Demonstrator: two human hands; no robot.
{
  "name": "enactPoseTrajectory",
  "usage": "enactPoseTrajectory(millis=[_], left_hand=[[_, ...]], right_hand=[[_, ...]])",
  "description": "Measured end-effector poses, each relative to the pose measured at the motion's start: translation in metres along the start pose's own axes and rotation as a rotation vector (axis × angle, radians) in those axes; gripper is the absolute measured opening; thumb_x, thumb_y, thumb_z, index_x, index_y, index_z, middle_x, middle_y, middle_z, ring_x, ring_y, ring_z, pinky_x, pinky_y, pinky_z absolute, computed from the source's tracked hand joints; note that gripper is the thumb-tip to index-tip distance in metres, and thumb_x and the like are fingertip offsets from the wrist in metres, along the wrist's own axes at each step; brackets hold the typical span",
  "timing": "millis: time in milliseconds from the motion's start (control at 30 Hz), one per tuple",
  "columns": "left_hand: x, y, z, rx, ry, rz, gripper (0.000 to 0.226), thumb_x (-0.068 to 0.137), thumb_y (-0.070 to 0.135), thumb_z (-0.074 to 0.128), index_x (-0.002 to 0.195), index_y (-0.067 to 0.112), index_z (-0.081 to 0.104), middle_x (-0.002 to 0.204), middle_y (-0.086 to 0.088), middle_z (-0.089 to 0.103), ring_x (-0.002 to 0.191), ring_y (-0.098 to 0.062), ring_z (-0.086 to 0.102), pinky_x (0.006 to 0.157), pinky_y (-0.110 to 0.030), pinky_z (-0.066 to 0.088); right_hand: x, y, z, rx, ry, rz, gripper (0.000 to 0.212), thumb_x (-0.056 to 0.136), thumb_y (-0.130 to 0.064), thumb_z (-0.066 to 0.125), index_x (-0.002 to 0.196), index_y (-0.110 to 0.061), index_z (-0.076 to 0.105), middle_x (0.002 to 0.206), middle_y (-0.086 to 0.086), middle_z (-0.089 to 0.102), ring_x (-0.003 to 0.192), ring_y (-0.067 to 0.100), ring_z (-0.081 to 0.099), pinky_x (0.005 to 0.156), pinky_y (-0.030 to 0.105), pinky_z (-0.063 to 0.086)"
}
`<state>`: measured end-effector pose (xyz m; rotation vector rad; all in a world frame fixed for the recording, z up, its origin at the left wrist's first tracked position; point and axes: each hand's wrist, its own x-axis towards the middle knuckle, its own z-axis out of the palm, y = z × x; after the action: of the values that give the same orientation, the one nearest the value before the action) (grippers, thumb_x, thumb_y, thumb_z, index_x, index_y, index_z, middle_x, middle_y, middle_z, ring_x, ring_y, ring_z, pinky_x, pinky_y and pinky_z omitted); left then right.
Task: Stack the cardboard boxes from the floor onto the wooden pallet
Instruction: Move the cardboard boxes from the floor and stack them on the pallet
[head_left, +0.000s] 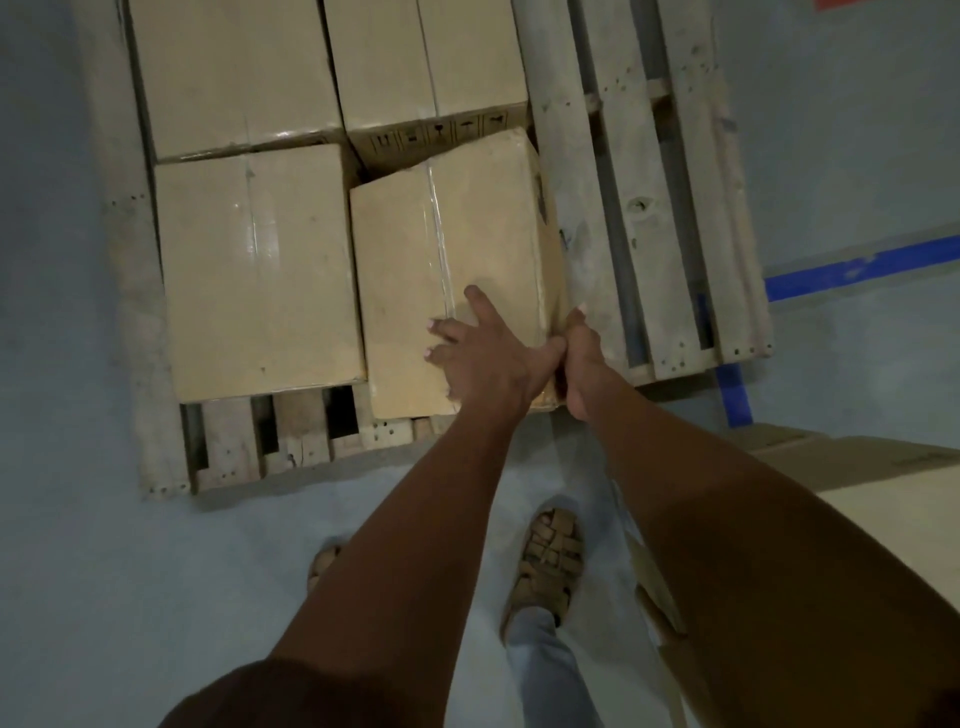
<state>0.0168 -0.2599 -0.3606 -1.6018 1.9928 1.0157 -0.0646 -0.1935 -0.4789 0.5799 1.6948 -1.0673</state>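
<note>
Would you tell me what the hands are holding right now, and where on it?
Both are at the tilted brown cardboard box, near-right corner: left hand rests spread on top, right hand grips the corner edge.

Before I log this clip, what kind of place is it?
Probably a warehouse or storeroom: sealed cardboard boxes sit on a wooden pallet, the painted concrete floor carries blue marking tape, and the left hand and right hand set another box in place.
</note>
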Motion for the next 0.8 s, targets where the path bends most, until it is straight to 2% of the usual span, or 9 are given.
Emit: enactPoseTrajectory(millis=[133, 267, 400, 500, 600, 700, 800], left_hand=[[0.0, 0.003, 0.0, -0.017, 0.031, 0.005, 0.119, 0.074, 0.079, 0.061, 0.159, 0.024, -0.001, 0.162, -0.036, 0.005, 0.144, -0.062, 0.019, 0.107, -0.062, 0.039], [-0.001, 0.006, -0.002, -0.014, 0.047, 0.004, 0.114, 0.077, 0.074, 0.06, 0.159, 0.024, -0.001, 0.162, -0.036, 0.007, 0.141, -0.062, 0.023, 0.106, -0.062, 0.039], [-0.002, 0.009, 0.003, -0.049, 0.098, -0.024, 0.104, 0.081, 0.07, 0.053, 0.158, 0.024, 0.0, 0.16, -0.031, 0.016, 0.138, -0.059, 0.03, 0.104, -0.065, 0.042], [-0.002, 0.012, 0.0, -0.147, 0.137, -0.013, 0.096, 0.081, 0.063, 0.051, 0.156, 0.023, 0.007, 0.15, -0.025, 0.033, 0.129, -0.05, 0.042, 0.1, -0.057, 0.041], [-0.003, 0.015, -0.011, -0.263, 0.154, 0.03, 0.083, 0.086, 0.053, 0.057, 0.152, 0.02, 0.02, 0.136, -0.015, 0.047, 0.12, -0.04, 0.051, 0.097, -0.051, 0.043], [0.002, 0.006, -0.024, -0.329, 0.171, 0.057, 0.077, 0.081, 0.056, 0.047, 0.148, 0.021, 0.03, 0.129, -0.011, 0.055, 0.113, -0.036, 0.056, 0.097, -0.055, 0.048], [0.009, -0.016, -0.029, -0.512, 0.18, 0.053, 0.076, 0.08, 0.061, 0.041, 0.144, 0.021, 0.039, 0.124, -0.007, 0.06, 0.108, -0.031, 0.06, 0.095, -0.055, 0.052]], right_hand=[[-0.005, 0.006, -0.002, -0.079, -0.059, -0.004, 0.095, 0.08, -0.085, 0.027, 0.148, -0.022, 0.045, 0.136, 0.009, 0.062, 0.121, 0.031, 0.059, 0.107, 0.052, 0.046], [0.023, 0.017, -0.007, -0.126, 0.004, -0.002, 0.12, 0.052, -0.1, 0.025, 0.142, -0.026, 0.052, 0.134, 0.009, 0.063, 0.115, 0.032, 0.061, 0.103, 0.051, 0.046], [-0.027, -0.022, -0.006, -0.165, 0.103, 0.017, 0.103, 0.079, -0.085, 0.019, 0.15, -0.015, 0.044, 0.146, 0.014, 0.053, 0.13, 0.035, 0.052, 0.112, 0.052, 0.04], [-0.034, -0.043, -0.013, -0.143, 0.192, 0.002, 0.106, 0.076, -0.085, 0.021, 0.15, -0.012, 0.044, 0.15, 0.015, 0.049, 0.132, 0.037, 0.049, 0.113, 0.053, 0.038], [-0.053, -0.068, -0.016, -0.201, 0.266, -0.033, 0.086, 0.094, -0.07, 0.025, 0.147, -0.005, 0.045, 0.146, 0.014, 0.051, 0.13, 0.037, 0.051, 0.11, 0.05, 0.04], [-0.068, -0.082, -0.017, -0.377, 0.244, -0.048, 0.073, 0.104, -0.055, 0.022, 0.149, 0.0, 0.041, 0.151, 0.018, 0.046, 0.137, 0.036, 0.046, 0.116, 0.046, 0.035], [-0.073, -0.08, -0.013, -0.515, 0.22, -0.065, 0.076, 0.103, -0.058, 0.022, 0.15, 0.0, 0.039, 0.152, 0.019, 0.045, 0.135, 0.036, 0.046, 0.114, 0.044, 0.037]])
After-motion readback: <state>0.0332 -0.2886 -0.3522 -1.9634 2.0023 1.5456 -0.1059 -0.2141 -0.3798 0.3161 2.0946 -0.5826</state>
